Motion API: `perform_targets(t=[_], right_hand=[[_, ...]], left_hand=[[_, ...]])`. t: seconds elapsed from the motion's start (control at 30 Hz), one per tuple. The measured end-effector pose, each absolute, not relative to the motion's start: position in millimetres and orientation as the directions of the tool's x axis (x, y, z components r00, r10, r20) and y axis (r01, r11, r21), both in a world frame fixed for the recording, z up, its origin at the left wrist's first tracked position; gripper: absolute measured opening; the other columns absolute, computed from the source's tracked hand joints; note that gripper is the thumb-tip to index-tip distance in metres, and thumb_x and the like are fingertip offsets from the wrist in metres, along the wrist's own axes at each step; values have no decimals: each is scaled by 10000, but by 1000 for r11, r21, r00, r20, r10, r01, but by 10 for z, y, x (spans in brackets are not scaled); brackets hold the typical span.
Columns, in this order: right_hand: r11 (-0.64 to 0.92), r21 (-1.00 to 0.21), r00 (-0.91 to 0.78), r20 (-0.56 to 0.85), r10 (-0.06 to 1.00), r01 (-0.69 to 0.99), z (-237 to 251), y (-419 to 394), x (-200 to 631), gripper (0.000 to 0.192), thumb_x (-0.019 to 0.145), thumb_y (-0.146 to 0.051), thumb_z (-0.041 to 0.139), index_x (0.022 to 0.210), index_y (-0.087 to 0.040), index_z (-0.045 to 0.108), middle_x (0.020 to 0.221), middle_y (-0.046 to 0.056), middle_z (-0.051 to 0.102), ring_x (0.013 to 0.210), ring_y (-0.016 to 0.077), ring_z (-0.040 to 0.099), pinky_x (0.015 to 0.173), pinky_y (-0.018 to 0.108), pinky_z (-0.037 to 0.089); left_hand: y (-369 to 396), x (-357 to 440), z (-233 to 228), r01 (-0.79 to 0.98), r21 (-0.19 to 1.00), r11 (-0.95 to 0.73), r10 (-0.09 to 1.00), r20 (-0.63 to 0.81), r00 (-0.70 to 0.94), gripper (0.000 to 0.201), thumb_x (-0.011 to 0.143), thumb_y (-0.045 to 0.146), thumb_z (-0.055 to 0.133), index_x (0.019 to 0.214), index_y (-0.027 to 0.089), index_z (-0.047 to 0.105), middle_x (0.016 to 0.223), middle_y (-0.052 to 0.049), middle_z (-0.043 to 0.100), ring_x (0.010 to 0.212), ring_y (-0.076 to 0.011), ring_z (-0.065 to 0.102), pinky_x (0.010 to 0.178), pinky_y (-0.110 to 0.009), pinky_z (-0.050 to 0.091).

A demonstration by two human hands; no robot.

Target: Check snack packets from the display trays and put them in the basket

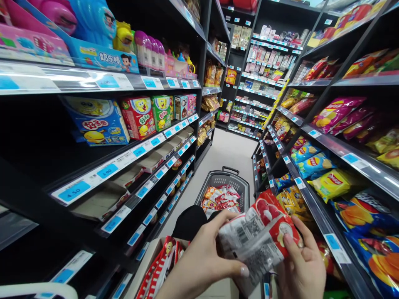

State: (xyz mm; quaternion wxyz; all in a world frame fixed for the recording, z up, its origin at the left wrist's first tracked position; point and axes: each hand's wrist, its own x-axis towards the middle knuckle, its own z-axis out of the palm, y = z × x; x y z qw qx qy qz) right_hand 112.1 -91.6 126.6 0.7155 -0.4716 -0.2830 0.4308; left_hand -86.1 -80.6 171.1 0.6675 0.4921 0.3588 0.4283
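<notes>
Fingers (288,241) of the right hand (302,265) and left hand (202,261) pinch a red-and-white snack packet (258,236) at lower centre, above a grey shopping basket (226,180).

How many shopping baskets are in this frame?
1: a grey shopping basket on the aisle floor ahead of the hands, part-filled with red snack packets. Others may be hidden behind the shelves.

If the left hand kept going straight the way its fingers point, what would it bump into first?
The left hand points up and right and already touches the red-and-white crinkly plastic snack packet, so that comes first. Beyond it probably the shelf of yellow and blue crisp bags, though depth is unclear.
</notes>
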Motion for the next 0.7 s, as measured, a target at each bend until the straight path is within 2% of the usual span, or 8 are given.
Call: perform_targets(t=[0.1,0.2,0.27,0.33,0.43,0.53,0.63,0.7], right_hand=[[193,-940,517,21,856,-280,1249,-910,1069,577,642,-320,844,1154,-215,601,638,-32,677,508,144,644,493,224,515],[142,-974,454,48,890,-175,1284,-924,1020,508,643,-352,839,1085,-191,646,542,-59,583,433,109,550,425,191,450],[148,-977,410,73,909,-153,1293,-917,1040,537,689,-386,801,1156,-187,626,639,-9,652,473,123,578,450,210,471],[208,-962,341,138,930,-178,1282,-898,1084,631,710,-464,764,1246,-196,567,863,84,722,575,165,651,489,244,505],[278,-931,209,230,950,-238,1269,-889,1065,875,634,-591,771,1360,-237,436,1130,169,680,802,266,711,570,312,553],[226,-923,121,197,973,-311,1287,-912,899,1053,584,-511,841,1452,-289,286,1155,151,680,949,309,700,677,368,577],[272,-896,180,220,959,-352,1261,-908,815,994,655,-335,836,1470,-307,267,1088,115,719,967,281,705,763,393,578],[353,-892,260,283,923,-283,1190,-885,893,789,694,-256,809,1392,-277,443,1019,105,742,904,256,724,761,374,584]], left_hand=[[-846,-860,1739,-1,986,165,847,-141,513,289,571,77,786,841,166,733,744,46,695,709,-149,595,590,-177,409],[-887,-824,1736,58,981,182,811,-184,556,293,587,86,767,862,186,757,808,37,742,758,-184,627,639,-205,452],[-893,-799,1716,5,982,191,817,-162,554,333,595,89,757,914,183,751,847,20,758,788,-206,653,676,-232,483],[-880,-780,1691,-138,971,196,861,-103,497,381,612,137,767,990,162,726,889,-17,766,817,-232,679,710,-267,515],[-856,-740,1668,-366,918,151,970,-66,235,459,661,289,787,1080,139,674,995,-87,760,925,-274,691,790,-318,541],[-861,-655,1660,-452,887,99,995,-101,18,508,700,371,771,1135,146,638,1060,-113,743,982,-288,682,809,-345,554],[-881,-577,1640,-483,871,87,995,-100,0,490,707,376,769,1129,160,645,1087,-109,734,1003,-290,674,844,-376,552],[-884,-573,1622,-477,875,76,997,-74,22,464,688,391,784,1080,164,681,1067,-105,742,1048,-302,657,908,-389,525]])
